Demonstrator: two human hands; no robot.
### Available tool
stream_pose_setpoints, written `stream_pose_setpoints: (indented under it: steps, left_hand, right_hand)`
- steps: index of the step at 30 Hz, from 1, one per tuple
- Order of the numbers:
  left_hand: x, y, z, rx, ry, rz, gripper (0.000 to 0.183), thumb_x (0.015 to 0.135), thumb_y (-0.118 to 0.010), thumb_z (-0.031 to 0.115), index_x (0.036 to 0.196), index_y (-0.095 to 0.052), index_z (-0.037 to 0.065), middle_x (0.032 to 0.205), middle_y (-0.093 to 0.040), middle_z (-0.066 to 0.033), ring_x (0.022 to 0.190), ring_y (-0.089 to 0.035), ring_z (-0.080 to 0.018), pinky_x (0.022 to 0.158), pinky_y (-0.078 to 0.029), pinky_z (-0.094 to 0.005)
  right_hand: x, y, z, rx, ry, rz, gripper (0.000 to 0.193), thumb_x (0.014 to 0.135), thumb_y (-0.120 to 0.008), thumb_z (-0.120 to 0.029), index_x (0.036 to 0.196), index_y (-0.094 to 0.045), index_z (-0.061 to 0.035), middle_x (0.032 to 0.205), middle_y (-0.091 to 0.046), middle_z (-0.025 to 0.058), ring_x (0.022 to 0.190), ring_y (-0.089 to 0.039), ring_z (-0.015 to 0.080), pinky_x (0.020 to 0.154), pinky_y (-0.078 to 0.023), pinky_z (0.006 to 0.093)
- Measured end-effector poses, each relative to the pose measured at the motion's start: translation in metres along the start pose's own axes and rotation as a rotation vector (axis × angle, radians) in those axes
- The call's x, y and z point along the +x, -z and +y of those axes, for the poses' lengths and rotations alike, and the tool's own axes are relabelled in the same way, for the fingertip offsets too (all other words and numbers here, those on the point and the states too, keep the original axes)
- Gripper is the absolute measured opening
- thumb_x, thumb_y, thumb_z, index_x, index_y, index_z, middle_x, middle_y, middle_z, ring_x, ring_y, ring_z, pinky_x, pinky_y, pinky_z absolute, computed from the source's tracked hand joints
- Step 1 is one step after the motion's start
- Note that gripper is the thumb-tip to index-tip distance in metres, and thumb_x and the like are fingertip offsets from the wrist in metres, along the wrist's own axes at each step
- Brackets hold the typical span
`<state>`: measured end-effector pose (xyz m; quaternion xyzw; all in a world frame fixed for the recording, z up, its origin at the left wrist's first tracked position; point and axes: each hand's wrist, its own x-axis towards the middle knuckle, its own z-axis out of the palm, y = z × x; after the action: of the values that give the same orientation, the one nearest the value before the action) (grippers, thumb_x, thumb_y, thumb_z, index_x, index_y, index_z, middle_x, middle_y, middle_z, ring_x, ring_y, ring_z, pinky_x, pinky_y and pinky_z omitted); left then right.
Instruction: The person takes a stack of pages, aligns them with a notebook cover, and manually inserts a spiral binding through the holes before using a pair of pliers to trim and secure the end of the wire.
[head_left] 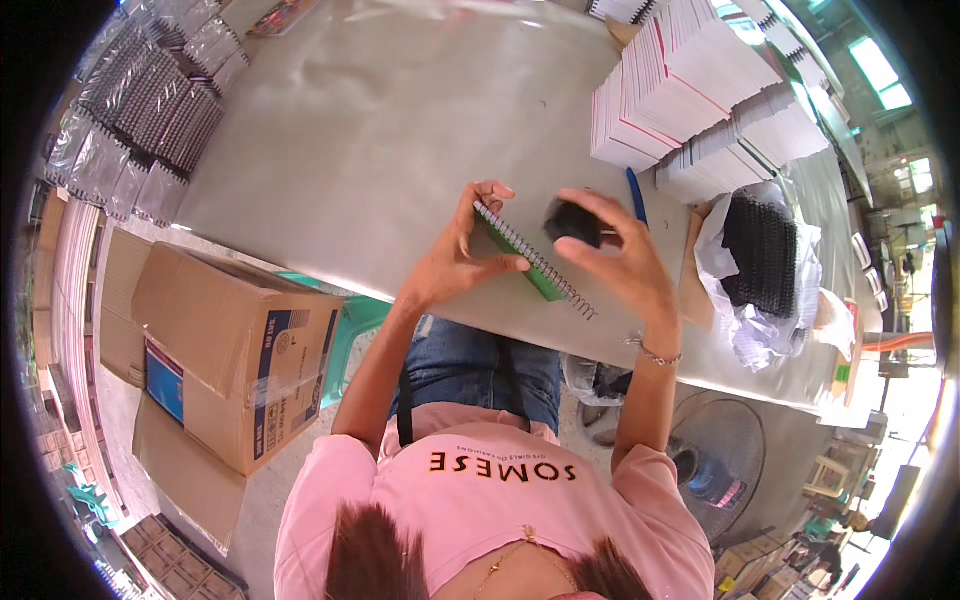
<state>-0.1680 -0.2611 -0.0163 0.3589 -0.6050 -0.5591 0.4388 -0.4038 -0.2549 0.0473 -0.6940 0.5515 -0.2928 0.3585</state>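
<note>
Far left of the green wire-bound notebook (543, 280), clear-wrapped stacks of spiral-bound books (150, 100); nearer left, beside the smooth grey table (360, 150), an open brown cardboard box (230, 350); just right, a rounded black object (573, 222); beyond and right, a slim blue tool (636, 195), then white paper stacks (690, 85); farther right, black coils (760, 250) in white wrapping (712, 255); nearer right, a round wire-grilled fan (715, 465)

left hand (447, 260) pinching, right hand (636, 262) curled, forearms (383, 360) extended

Black object (572, 224), blurred and partly hidden by the right grip (632, 256), its exact kind unclear
</note>
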Motion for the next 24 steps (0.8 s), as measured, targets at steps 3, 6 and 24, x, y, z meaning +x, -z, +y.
stream_pose_setpoints:
  steps: [3, 6, 24]
  left_hand:
    - [-0.004, -0.010, 0.000, 0.067, -0.053, 0.088, 0.065, 0.077, -0.082, 0.013, 0.127, -0.040, 0.007, 0.119, -0.044, -0.0033, 0.113, -0.044, -0.0161, 0.100, -0.033, -0.0287]
    - [-0.009, -0.030, -0.002, -0.009, -0.020, 0.292, 0.050, 0.086, -0.074, 0.009, 0.124, -0.041, 0.006, 0.115, -0.044, -0.0044, 0.109, -0.045, -0.0142, 0.097, -0.036, -0.0269]
    - [-0.021, -0.031, -0.007, 0.099, -0.180, 0.421, 0.017, 0.092, -0.064, 0.008, 0.103, -0.057, -0.002, 0.098, -0.059, -0.0103, 0.097, -0.056, -0.0203, 0.090, -0.043, -0.0309]
  right_hand:
    - [-0.005, 0.012, 0.031, -0.355, -0.059, 0.377, 0.056, 0.073, -0.080, -0.017, 0.126, -0.062, -0.0106, 0.132, -0.054, 0.0145, 0.119, -0.054, 0.0309, 0.098, -0.043, 0.0384]
    - [-0.017, 0.020, 0.057, -0.952, -0.189, 0.750, 0.055, 0.073, -0.081, -0.019, 0.125, -0.064, -0.0154, 0.138, -0.050, 0.0121, 0.125, -0.047, 0.0322, 0.105, -0.035, 0.0431]
    - [-0.065, 0.000, 0.067, -0.448, -0.181, 0.494, 0.032, 0.086, -0.059, 0.002, 0.116, -0.062, -0.0090, 0.119, -0.053, 0.0142, 0.115, -0.049, 0.0347, 0.098, -0.038, 0.0478]
